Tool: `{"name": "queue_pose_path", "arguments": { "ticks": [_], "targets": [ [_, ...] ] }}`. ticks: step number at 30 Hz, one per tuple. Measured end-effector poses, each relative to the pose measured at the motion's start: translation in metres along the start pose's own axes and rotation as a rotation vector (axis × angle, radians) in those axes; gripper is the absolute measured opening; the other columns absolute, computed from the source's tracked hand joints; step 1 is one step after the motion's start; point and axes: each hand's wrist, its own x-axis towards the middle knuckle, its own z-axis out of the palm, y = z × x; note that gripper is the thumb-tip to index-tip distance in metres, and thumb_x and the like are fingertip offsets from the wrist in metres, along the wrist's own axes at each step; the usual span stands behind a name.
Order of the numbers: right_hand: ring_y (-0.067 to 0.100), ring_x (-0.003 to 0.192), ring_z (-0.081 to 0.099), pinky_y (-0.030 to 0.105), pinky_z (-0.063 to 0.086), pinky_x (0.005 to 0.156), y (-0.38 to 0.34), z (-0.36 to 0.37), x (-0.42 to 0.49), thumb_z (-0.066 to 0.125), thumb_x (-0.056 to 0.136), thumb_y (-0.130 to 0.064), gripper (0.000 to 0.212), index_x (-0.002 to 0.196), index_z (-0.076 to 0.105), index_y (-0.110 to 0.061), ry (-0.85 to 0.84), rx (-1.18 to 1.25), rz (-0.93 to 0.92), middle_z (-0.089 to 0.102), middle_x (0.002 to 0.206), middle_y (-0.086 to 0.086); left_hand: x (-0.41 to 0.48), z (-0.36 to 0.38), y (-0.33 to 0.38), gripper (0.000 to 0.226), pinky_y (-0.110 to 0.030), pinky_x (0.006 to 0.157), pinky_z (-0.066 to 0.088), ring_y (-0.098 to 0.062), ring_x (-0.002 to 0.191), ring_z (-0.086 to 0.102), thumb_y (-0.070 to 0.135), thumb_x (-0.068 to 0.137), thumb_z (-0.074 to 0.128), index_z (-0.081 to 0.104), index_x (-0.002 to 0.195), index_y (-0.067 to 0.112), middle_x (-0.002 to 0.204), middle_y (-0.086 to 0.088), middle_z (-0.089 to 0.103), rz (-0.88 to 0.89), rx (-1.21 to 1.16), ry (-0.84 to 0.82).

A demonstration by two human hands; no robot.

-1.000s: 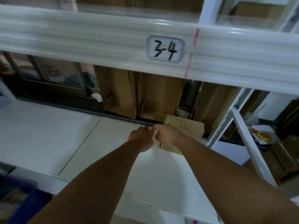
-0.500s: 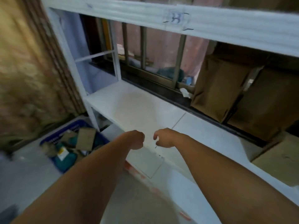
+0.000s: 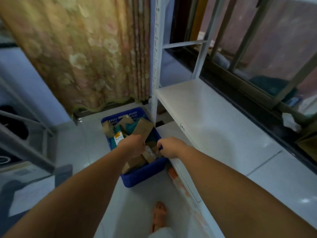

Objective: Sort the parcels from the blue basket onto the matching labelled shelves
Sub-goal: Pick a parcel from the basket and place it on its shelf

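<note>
Left hand (image 3: 135, 145) and right hand (image 3: 169, 146), both loosely curled and empty, hover over one blue basket (image 3: 145, 174) of parcels (image 3: 144, 128) (too jumbled to count) on pale tiled floor (image 3: 75, 146), beside one white shelf (image 3: 214, 121).

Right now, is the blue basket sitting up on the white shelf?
No, the blue basket stands on the tiled floor beside the white shelf, with cardboard parcels inside it.
</note>
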Motion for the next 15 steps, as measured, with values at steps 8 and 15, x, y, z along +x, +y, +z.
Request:
{"name": "queue_pose_path", "arguments": {
  "ticks": [8, 15],
  "targets": [
    [0.032, 0.103, 0.054, 0.039, 0.045, 0.081, -0.010, -0.034, 0.174, 0.041, 0.100, -0.018, 0.031, 0.127, 0.052, -0.009, -0.125, 0.076, -0.046, 0.054, 0.121, 0.013, 0.112, -0.017, -0.073, 0.011, -0.034, 0.072, 0.047, -0.023, 0.085, 0.054, 0.016, 0.093, 0.044, 0.053, 0.098, 0.012, 0.093, -0.008, 0.057, -0.238, -0.086, 0.005],
    [0.030, 0.107, 0.054, 0.038, 0.048, 0.085, -0.015, -0.045, 0.270, 0.043, 0.097, -0.014, 0.032, 0.128, 0.054, -0.012, -0.285, 0.062, -0.107, 0.054, 0.122, 0.011, 0.194, -0.021, -0.120, 0.018, -0.033, 0.076, 0.053, -0.020, 0.088, 0.058, 0.016, 0.092, 0.051, 0.054, 0.109, 0.013, 0.090, -0.003, 0.054, -0.275, -0.108, -0.098]
  ]
}}
